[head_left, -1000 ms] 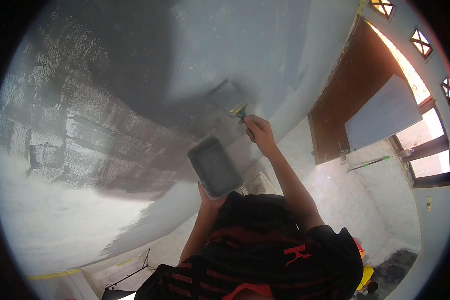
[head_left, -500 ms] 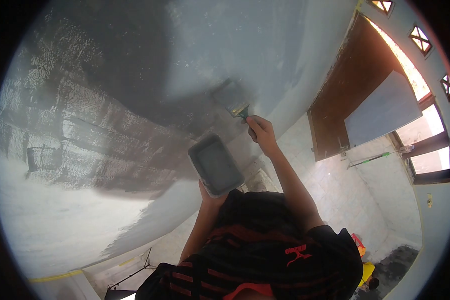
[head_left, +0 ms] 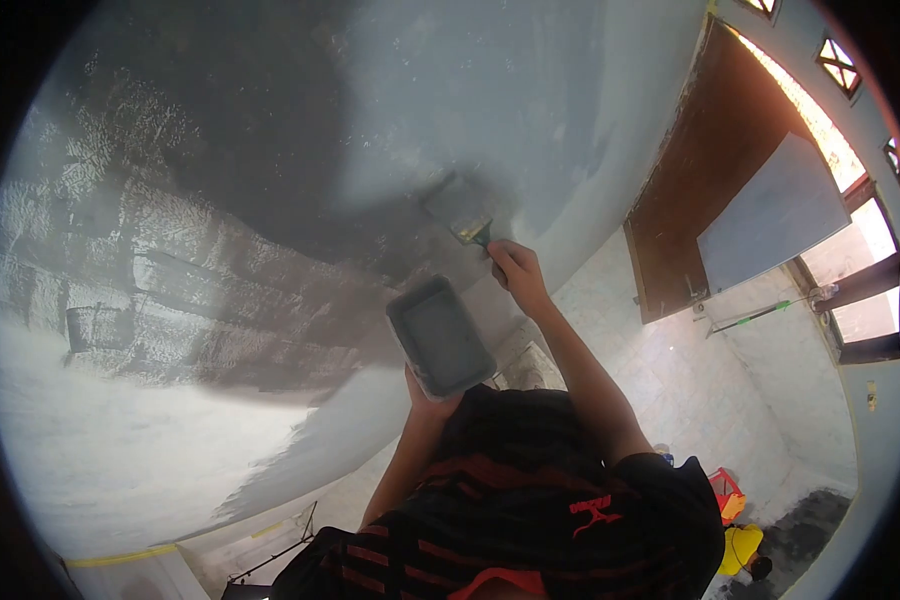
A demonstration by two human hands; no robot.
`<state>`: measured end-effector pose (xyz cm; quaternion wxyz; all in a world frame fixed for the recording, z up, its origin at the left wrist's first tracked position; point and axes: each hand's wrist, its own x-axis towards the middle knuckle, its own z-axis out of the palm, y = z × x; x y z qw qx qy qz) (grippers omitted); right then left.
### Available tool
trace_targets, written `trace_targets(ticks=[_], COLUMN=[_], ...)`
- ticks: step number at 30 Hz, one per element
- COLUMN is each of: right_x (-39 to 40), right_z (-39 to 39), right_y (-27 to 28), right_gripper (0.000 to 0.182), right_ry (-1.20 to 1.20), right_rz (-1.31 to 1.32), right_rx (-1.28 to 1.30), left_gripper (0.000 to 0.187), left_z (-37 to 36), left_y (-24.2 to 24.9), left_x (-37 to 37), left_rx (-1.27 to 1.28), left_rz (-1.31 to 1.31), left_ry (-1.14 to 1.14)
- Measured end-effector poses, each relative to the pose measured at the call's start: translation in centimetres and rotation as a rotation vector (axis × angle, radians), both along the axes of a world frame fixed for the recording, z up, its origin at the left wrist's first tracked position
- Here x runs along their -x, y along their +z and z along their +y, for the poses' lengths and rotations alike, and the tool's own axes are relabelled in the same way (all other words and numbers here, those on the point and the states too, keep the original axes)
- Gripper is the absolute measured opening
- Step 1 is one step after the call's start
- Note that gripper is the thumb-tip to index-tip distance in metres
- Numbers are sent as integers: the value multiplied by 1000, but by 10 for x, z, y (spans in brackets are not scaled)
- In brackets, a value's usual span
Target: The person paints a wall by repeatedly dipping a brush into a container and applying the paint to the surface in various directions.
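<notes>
My right hand (head_left: 519, 275) is closed around the green handle of a wide paintbrush (head_left: 470, 228), whose bristles are against the wall (head_left: 390, 235). Grey paint covers much of that wall, with patchy streaks at the left and a white area lower down. Below the brush, my left hand (head_left: 432, 400) holds up a rectangular paint tray (head_left: 440, 335) from its near end. Grey paint lies inside the tray. Most of the left hand's fingers are hidden beneath it.
At the right, a brown door (head_left: 705, 170) has a pale grey panel (head_left: 770, 215) against it. A green-handled pole (head_left: 755, 317) leans by the window. A person in yellow (head_left: 740, 550) is low at the bottom right, beside a red object (head_left: 725, 490). A thin black stand (head_left: 288, 550) is at the lower left.
The brush has shifted slightly down the wall, with my right hand following. The tray appears a little lower and farther right, and the whole view has tilted slightly.
</notes>
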<state>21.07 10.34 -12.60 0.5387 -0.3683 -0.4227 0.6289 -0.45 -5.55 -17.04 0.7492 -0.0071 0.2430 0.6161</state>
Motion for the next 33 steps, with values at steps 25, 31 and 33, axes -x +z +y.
trace_targets(ticks=[25,31,33], right_x=[-13,6,10], right_z=[-2,26,29], right_y=[-9,38,31], right_gripper=[44,44,45], right_ry=[-7,-9,-37], right_rz=[-109,-104,-166], right_rx=[-22,-108,-122], left_gripper=[71,70,70], left_z=[10,12,13], left_y=[6,5,14], left_x=[1,-1,-6], left_rx=[-33,-34,-37], left_rz=[54,85,66], left_ry=[-28,-36,-40])
